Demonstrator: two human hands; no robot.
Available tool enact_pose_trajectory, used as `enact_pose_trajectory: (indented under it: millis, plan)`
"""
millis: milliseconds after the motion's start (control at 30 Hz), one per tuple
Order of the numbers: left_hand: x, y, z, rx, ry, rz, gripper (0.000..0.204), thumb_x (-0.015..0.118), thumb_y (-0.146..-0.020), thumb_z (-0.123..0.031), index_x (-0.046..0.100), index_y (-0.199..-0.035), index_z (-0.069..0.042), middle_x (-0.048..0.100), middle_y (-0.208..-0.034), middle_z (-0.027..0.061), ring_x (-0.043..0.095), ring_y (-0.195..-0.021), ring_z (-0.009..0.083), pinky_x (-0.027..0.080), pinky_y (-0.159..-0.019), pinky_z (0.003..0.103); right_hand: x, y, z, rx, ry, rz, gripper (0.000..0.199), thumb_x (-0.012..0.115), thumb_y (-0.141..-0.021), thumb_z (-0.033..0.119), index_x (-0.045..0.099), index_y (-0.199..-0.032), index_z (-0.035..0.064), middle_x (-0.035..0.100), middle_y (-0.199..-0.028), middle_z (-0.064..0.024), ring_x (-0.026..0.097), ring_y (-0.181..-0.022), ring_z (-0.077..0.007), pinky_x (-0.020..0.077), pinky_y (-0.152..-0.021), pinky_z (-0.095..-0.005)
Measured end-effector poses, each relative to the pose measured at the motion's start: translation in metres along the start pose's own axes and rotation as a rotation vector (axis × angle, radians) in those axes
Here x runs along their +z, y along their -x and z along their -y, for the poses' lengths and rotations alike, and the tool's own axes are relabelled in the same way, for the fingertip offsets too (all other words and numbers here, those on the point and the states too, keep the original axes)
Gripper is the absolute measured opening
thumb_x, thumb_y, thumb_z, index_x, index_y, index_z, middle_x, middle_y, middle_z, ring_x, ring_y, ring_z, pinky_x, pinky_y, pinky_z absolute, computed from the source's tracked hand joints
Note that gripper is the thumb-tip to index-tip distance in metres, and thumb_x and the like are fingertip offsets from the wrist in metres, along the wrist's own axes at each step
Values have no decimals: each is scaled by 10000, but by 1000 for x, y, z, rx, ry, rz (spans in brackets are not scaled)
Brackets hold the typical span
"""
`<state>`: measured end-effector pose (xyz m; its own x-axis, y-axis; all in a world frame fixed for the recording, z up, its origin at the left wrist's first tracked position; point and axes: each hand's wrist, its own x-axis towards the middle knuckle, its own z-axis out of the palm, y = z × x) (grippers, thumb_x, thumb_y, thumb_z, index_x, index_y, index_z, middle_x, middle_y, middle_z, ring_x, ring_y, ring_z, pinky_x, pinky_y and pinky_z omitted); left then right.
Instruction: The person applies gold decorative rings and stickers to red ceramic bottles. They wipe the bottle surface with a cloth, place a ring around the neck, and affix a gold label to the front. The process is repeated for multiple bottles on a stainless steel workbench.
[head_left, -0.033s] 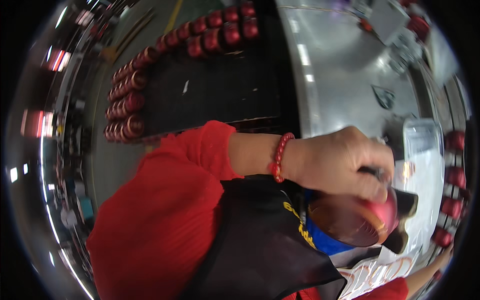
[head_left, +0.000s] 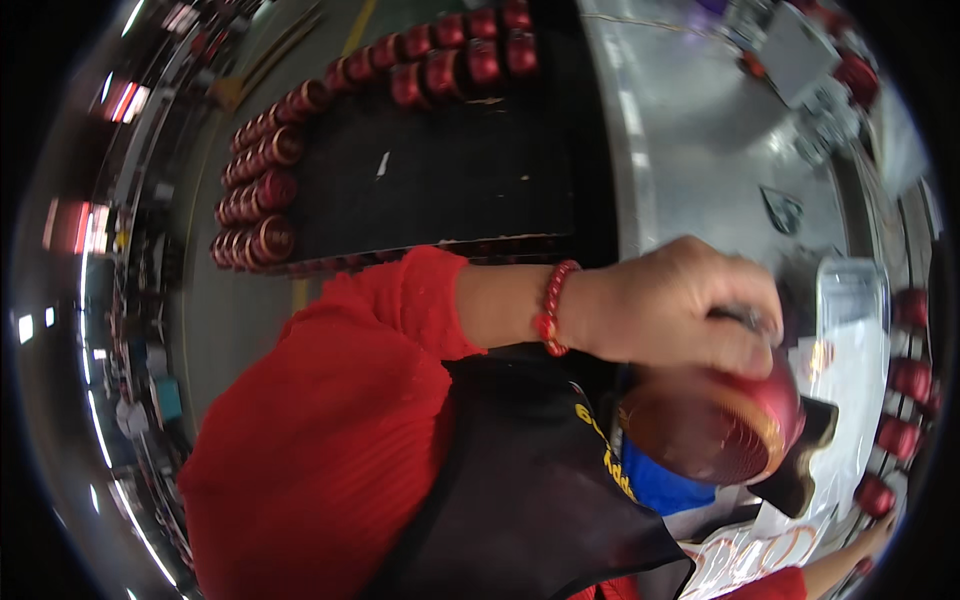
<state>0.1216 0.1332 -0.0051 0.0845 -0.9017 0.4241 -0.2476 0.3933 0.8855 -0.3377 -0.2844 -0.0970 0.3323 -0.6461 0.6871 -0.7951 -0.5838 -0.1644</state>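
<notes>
My left hand [head_left: 690, 310], with a red bead bracelet [head_left: 556, 305] on its wrist, is curled closed over a small dark, metallic-looking thing, blurred and mostly covered by the fingers. Just below, the thumb side touches or overlaps a glossy red rounded vessel [head_left: 785, 405] with a gold-brown ribbed face and rim. That vessel lies tilted beside a dark, notched support [head_left: 800, 470] and a blue cloth-like piece [head_left: 660, 485]. At the lower right edge, my right hand [head_left: 884, 530] reaches toward the red vessels there; its fingers are too small and dim to read.
Rows of similar red vessels [head_left: 440, 72] line two sides of a black board [head_left: 430, 180] at the upper left. A metal worktop [head_left: 690, 160] bears a leaf-shaped dark piece [head_left: 781, 208]. A clear plastic tray [head_left: 850, 290] and more red vessels [head_left: 898, 437] stand at right.
The view has shifted a little, with the board and vessels sliding right. My left hand sits slightly higher, still closed above the red vessel.
</notes>
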Motion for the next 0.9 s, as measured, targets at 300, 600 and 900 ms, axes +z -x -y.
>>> enact_pose_trajectory:
  millis: [300, 600, 900]
  plan:
    - [-240, 223, 34, -372, -397, -956, 254, 756, -943, -220, 704, -1093, -22, 749, -1071, 94, 707, -966, 137, 566, -850, 303, -1, 160, 314, -37, -341, 398, 696, 654, -926, 602, 696, -1305, 20, 743, -1194, -177, 712, -1078, -292, 527, -940, -370]
    - [-522, 468, 137, -760, -1259, -1316, 328, 704, -956, -354, 676, -1012, -32, 703, -1028, 205, 679, -988, 408, 531, -869, 478, 8, 179, 437, 47, -183, 553, 667, 650, -940, 574, 693, -1310, 20, 737, -1207, -170, 704, -1092, -283, 521, -951, -366]
    - [-702, 501, 202, -847, -1308, -1519, 351, 717, -938, -371, 683, -1041, -38, 706, -1100, 202, 669, -1066, 403, 523, -934, 495, 1, 180, 465, 153, -12, 610, 639, 647, -955, 547, 690, -1314, 20, 732, -1219, -163, 697, -1106, -274, 515, -961, -362]
